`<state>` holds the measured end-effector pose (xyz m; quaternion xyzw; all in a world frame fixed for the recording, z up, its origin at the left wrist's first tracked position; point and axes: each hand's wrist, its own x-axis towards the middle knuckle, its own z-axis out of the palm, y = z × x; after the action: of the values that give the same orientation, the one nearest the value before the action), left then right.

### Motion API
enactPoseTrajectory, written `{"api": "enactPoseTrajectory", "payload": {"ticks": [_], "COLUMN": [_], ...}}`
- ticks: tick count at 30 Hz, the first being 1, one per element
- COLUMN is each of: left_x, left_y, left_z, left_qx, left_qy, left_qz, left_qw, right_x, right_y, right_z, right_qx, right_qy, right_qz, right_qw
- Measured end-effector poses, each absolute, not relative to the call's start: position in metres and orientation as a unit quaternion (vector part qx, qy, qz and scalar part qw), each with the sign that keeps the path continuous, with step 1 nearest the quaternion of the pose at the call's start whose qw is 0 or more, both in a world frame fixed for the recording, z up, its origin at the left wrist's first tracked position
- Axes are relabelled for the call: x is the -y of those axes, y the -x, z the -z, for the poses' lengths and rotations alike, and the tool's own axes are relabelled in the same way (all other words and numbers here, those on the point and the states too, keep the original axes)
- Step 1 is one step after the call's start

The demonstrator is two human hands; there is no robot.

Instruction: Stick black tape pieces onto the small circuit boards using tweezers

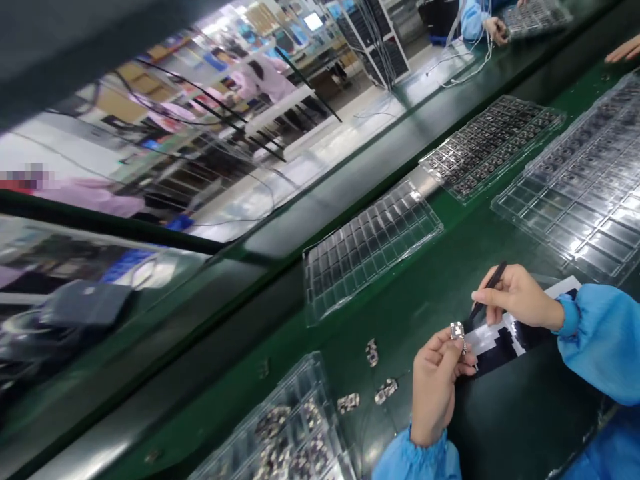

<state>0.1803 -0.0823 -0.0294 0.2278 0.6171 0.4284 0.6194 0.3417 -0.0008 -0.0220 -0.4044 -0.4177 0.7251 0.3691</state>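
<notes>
My left hand [435, 383] pinches a small metal part [457, 331] between thumb and fingertips, held up above the green bench. My right hand [517, 297] grips black tweezers [487, 290] like a pen, their tip pointing down at the part. Under both hands lies a black and white sheet [505, 340]. Three more small metal parts [371, 352] [385, 391] [348, 402] lie loose on the green surface left of my left hand. Both my sleeves are blue.
A clear tray of metal parts [290, 433] sits at the bottom. An empty clear tray [367, 247] lies in the middle, and filled trays [493, 143] [585, 187] at the right. Another person's hand [495, 30] works at the far top right. A dark conveyor strip [350, 187] runs behind.
</notes>
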Motion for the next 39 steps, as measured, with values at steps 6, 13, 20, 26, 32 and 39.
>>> {"api": "enactPoseTrajectory", "payload": {"ticks": [6, 13, 20, 26, 32, 39], "left_x": [0.082, 0.085, 0.085, 0.084, 0.084, 0.084], "left_y": [-0.188, -0.188, -0.190, -0.192, -0.193, -0.194], "left_z": [0.039, 0.038, 0.039, 0.037, 0.037, 0.036], "left_qx": [-0.624, -0.627, -0.637, -0.642, -0.641, -0.646], "left_qy": [-0.218, -0.213, -0.220, -0.229, -0.237, -0.231], "left_qz": [-0.410, -0.406, -0.396, -0.399, -0.397, -0.404], "left_qw": [0.628, 0.630, 0.624, 0.613, 0.613, 0.605], "right_x": [0.004, 0.004, 0.002, 0.001, 0.001, 0.001], "right_y": [-0.333, -0.332, -0.334, -0.335, -0.334, -0.335], "right_z": [0.035, 0.042, 0.042, 0.042, 0.042, 0.040], "right_qx": [0.419, 0.436, 0.445, 0.449, 0.445, 0.445], "right_qy": [0.420, 0.425, 0.428, 0.430, 0.430, 0.426], "right_qz": [-0.714, -0.709, -0.712, -0.712, -0.714, -0.716], "right_qw": [0.372, 0.356, 0.336, 0.327, 0.328, 0.328]}}
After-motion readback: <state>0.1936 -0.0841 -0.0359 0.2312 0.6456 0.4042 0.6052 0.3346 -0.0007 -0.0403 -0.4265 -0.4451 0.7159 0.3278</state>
